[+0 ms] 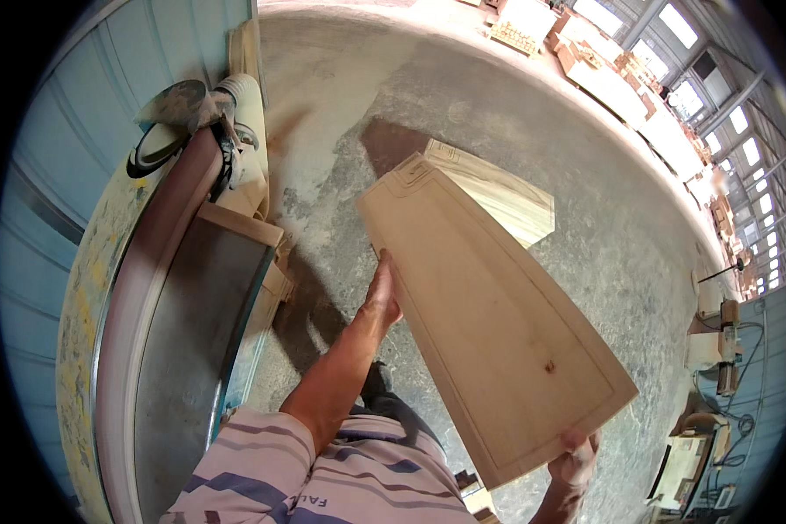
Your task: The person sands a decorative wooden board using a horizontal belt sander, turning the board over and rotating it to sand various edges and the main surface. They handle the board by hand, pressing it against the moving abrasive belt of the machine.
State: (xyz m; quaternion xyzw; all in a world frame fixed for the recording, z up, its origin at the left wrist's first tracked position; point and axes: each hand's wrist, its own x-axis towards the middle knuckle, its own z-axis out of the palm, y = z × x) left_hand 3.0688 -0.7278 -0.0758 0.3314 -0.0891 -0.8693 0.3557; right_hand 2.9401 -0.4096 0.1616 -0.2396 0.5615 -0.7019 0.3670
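A long pale wooden panel [489, 323] slants across the middle of the view, wider at the end close to my body. It has a thin groove along its border, a carved corner pattern at the far end and a dark knot near the wide end. My left hand [386, 290] grips its left edge, the fingers partly hidden beneath the panel. At the near right corner my right hand [576, 456] holds the wide end, thumb on top. Beyond the held panel, a second pale panel [498, 188] with a similar carved pattern lies lower down, partly covered by it.
On my left stands a belt sander [157, 297] with a brown belt, a grey metal table [203, 323] and a wooden stop [240, 224]. A ribbed hose [240, 92] sits at its far end. Wooden stock [603, 79] lines the far right; a small machine [686, 467] stands lower right.
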